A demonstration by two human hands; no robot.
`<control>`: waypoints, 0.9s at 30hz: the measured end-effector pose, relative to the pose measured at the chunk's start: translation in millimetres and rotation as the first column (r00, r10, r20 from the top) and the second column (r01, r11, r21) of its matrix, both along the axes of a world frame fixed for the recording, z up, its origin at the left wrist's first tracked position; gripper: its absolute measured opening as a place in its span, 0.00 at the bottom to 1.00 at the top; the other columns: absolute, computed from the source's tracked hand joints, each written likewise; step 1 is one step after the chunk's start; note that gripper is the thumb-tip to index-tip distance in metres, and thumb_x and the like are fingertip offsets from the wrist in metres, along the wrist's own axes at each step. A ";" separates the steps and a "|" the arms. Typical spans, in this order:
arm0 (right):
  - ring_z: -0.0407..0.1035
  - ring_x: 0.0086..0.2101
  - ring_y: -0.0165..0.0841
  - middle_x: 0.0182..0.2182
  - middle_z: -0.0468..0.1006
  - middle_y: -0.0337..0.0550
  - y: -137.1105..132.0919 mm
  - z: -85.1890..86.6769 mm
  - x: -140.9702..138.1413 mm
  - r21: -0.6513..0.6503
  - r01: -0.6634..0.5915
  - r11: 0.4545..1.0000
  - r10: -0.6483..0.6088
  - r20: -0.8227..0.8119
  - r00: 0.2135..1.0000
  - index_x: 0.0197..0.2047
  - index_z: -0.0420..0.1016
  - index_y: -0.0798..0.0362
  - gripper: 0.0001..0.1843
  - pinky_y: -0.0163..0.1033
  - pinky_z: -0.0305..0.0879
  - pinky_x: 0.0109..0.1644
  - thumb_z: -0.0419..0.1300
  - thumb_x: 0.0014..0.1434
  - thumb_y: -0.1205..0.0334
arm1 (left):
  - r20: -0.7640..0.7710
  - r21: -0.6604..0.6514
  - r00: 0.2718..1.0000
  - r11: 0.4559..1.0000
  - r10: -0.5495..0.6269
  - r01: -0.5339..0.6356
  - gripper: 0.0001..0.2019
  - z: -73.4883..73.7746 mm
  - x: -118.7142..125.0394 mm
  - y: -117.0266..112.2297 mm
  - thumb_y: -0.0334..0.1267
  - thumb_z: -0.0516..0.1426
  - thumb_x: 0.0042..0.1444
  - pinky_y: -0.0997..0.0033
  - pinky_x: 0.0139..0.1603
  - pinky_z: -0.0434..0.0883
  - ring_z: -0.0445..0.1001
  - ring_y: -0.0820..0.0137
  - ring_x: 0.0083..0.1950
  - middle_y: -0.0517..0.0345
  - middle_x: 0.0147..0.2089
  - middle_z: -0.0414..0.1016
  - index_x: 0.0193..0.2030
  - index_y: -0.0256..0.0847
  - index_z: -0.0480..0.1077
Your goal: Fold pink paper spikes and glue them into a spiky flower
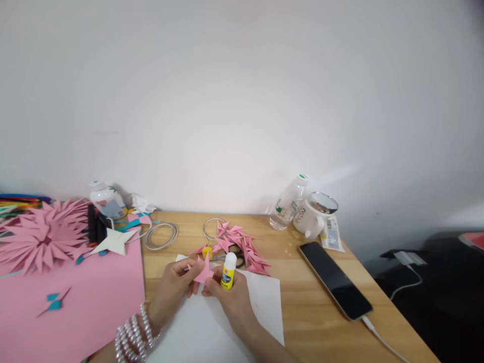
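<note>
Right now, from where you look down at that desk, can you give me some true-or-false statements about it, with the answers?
1. The left hand and right hand both have fingers on a small folded pink paper piece. True.
2. The slim rectangular phone with a dark screen lies left of the flat white paper sheet. False: the phone lies to its right.
3. The clear plastic bottle with a white cap is beside the rounded white mug. True.
4. The pearly bead bracelet is on the right wrist. False: the bracelet is on the left wrist.
5. The pale four-pointed paper star is left of both hands. True.
</note>
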State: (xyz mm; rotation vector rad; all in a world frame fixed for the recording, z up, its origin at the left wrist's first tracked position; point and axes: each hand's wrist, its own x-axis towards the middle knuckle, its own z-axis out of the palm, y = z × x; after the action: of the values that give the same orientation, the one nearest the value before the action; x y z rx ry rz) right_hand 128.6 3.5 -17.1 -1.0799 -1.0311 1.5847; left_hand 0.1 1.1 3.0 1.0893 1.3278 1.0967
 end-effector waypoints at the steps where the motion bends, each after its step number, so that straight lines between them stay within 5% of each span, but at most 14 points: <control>1: 0.67 0.21 0.30 0.17 0.69 0.38 -0.3 0.2 0.1 -0.004 -0.007 1.000 0.007 -0.009 1.000 0.22 0.70 0.56 0.07 0.38 0.70 0.31 0.62 0.41 0.62 | 0.006 0.006 1.000 1.000 0.001 -0.001 0.16 -1.1 -0.2 0.2 0.45 0.57 0.48 0.79 0.15 0.52 0.55 0.80 0.14 0.65 0.11 0.60 0.17 0.36 0.66; 14: 0.68 0.21 0.30 0.17 0.72 0.38 -0.6 -2.0 9.6 -0.013 0.018 1.000 -0.019 -0.066 0.998 0.25 0.73 0.57 0.09 0.39 0.70 0.32 0.64 0.41 0.59 | 0.010 0.128 0.999 0.991 -0.052 0.050 0.15 -6.4 4.9 -3.4 0.44 0.55 0.51 0.77 0.19 0.61 0.63 0.76 0.17 0.61 0.15 0.66 0.19 0.37 0.67; 21: 0.68 0.21 0.29 0.18 0.71 0.36 -1.9 0.5 9.0 0.028 0.010 1.000 -0.008 -0.090 0.996 0.23 0.70 0.56 0.11 0.38 0.70 0.33 0.65 0.39 0.58 | -0.027 0.134 0.999 0.991 0.029 -0.025 0.15 -1.3 9.1 -5.1 0.45 0.56 0.48 0.78 0.17 0.59 0.60 0.77 0.13 0.64 0.11 0.64 0.18 0.37 0.65; 27: 0.66 0.21 0.27 0.18 0.71 0.36 0.0 -2.9 13.1 0.085 0.007 0.996 0.001 -0.091 0.996 0.23 0.70 0.56 0.09 0.36 0.69 0.32 0.64 0.43 0.61 | 0.086 0.147 0.994 0.988 -0.068 0.055 0.14 -3.9 8.6 -4.8 0.46 0.55 0.50 0.76 0.19 0.62 0.63 0.76 0.17 0.62 0.15 0.66 0.22 0.37 0.67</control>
State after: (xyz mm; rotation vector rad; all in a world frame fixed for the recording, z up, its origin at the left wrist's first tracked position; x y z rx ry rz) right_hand 141.7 3.5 -20.0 -0.9432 -1.0262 1.5591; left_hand 8.6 -3.7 -0.9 1.1650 1.1504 1.1961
